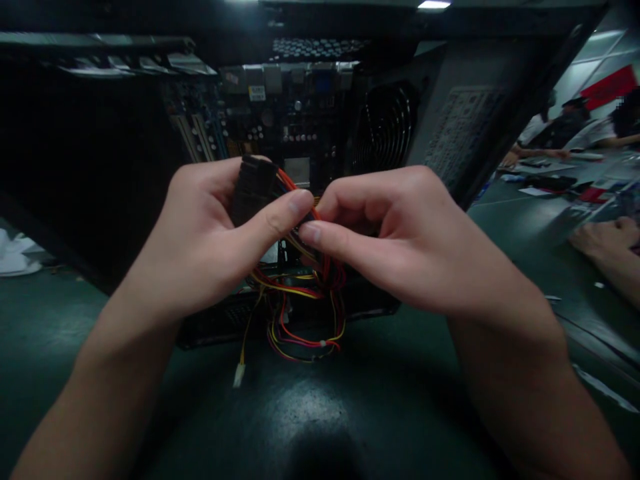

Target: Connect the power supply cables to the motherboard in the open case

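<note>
A bundle of red, yellow and black power cables [295, 290] hangs from both hands in front of an open computer case [45, 133]. My left hand [215, 247] is closed on the bundle beside a wide black connector [253, 187]. With thumb and bent fingers, my right hand [380, 230] pinches the same wires just right of the left thumb. Lower down, a loop of the cables rests near the table, and a small white plug [239, 375] dangles from a yellow lead. Behind the hands, the motherboard [300, 107] is partly hidden.
Inside the case at right sit a power supply [460, 113] and its fan grille [385, 127]. The dark green table [300, 413] lies beneath. At far right another person's hand [607, 240] rests on a surface; people work farther back. A white plastic bag [17, 253] lies at left.
</note>
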Demonstrator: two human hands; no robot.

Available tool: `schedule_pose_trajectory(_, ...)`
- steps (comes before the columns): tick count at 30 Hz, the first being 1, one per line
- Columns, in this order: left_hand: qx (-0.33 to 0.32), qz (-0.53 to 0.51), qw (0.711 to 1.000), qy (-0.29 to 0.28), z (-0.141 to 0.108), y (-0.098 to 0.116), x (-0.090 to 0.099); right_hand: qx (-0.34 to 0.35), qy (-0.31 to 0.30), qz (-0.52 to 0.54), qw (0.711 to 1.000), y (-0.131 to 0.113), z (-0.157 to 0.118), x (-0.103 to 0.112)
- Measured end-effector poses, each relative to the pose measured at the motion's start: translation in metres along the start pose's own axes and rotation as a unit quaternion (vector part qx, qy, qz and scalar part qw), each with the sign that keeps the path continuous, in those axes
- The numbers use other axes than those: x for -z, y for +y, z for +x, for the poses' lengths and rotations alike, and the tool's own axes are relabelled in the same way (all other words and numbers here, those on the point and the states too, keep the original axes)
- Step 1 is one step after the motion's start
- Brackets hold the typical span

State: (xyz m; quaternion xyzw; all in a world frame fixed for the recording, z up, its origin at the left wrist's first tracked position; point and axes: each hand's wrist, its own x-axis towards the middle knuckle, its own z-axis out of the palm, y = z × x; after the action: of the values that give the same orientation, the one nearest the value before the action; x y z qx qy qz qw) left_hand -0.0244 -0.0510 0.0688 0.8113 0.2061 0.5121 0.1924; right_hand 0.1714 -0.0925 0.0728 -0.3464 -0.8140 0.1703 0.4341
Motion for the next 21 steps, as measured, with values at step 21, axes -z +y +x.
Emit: schedule_pose_trajectory(21,0.040,-0.014,0.999,0.031,0.003,-0.005,-0.001,0.156,0.044,-0.098,0.982,0.025,0.008,-0.012)
